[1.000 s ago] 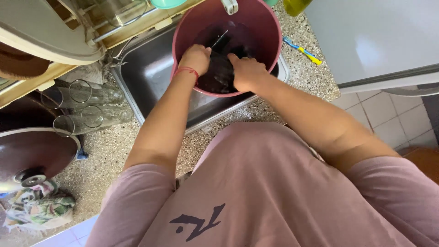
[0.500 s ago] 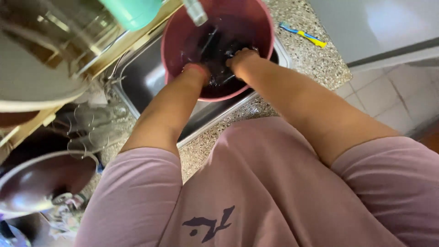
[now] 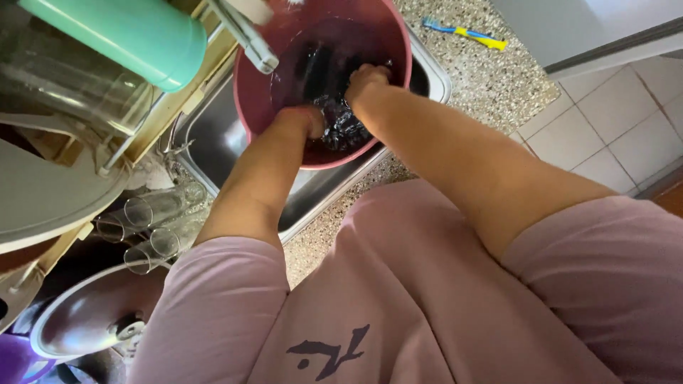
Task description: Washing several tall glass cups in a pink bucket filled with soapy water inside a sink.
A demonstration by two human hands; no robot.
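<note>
Clearly the washing is mid-way: both hands are down in the basin (image 3: 388,107), which sits in the sink (image 3: 213,142), and the dark cloth (image 3: 334,117) lies soaked in dark water at the basin's middle. Left hand (image 3: 307,119) is closed into a fist on the cloth at the basin's near side; right hand (image 3: 364,78) curls its fingers over the cloth just beyond. Above the basin's far rim stands the tap (image 3: 245,35); whether it runs I cannot tell. Judging by this, wringing and lifting out remain. A toothbrush (image 3: 466,32) lies on the bench (image 3: 491,78), right of the basin.
</note>
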